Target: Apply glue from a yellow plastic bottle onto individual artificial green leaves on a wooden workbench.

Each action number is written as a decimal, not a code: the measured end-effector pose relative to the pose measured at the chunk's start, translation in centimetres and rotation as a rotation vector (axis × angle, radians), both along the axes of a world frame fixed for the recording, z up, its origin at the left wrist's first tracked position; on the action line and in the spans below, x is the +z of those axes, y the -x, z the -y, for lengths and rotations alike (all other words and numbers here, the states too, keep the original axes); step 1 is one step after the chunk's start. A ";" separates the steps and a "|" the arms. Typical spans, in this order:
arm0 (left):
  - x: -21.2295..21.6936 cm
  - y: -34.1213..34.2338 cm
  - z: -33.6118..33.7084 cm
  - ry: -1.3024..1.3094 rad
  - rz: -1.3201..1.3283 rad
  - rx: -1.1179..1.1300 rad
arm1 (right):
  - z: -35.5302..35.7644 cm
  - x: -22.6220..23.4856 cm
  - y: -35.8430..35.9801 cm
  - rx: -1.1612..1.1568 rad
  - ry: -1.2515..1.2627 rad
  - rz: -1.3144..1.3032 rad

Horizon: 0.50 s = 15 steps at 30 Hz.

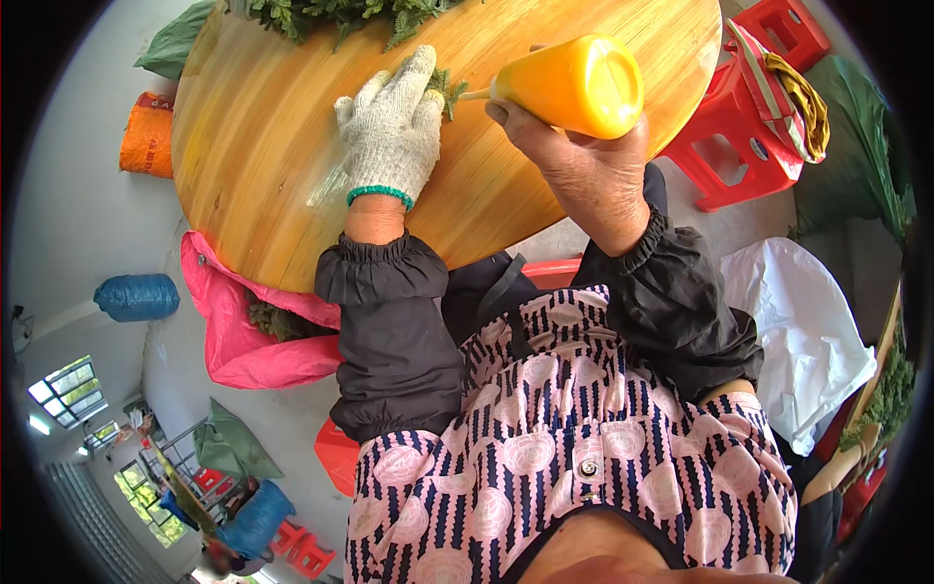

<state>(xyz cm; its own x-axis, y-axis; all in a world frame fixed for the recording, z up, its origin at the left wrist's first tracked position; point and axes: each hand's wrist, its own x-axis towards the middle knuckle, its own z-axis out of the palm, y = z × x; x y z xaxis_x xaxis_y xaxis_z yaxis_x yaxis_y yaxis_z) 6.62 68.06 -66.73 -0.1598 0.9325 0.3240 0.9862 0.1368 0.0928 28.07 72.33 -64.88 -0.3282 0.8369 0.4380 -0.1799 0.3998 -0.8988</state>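
Note:
My left hand [387, 131], in a pale knitted glove with a green cuff, rests low over the round wooden table [263, 146]. A small green sprig [449, 91] with needle-like leaves pokes out between its thumb and forefinger; the glove hides the rest. My bare right hand [593, 161] grips a yellow squeeze bottle [584, 86], tilted with its base up toward me. The bottle's thin nozzle [474, 94] points left and reaches the sprig or just beside it; contact cannot be made out.
Green branches [341, 15] lie at the table's far edge. An open pink bag [233, 331] hangs by the left front edge. To the right are red stools [730, 146] with a striped bag, and a white sack [793, 331]. A blue bundle [136, 297] lies left.

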 end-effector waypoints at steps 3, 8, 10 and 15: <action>0.1 0.0 -0.2 -0.003 0.020 -0.004 | 0.4 0.3 0.1 -0.016 0.045 -0.071; -0.1 0.0 -0.5 -0.025 0.057 -0.032 | 0.6 0.7 0.1 0.005 0.126 -0.168; -0.1 -0.1 -0.5 -0.021 0.068 -0.022 | 0.4 0.3 0.3 -0.011 0.115 -0.145; -0.2 -0.2 -0.8 -0.029 0.082 -0.012 | 0.2 -0.3 0.4 -0.079 -0.016 -0.041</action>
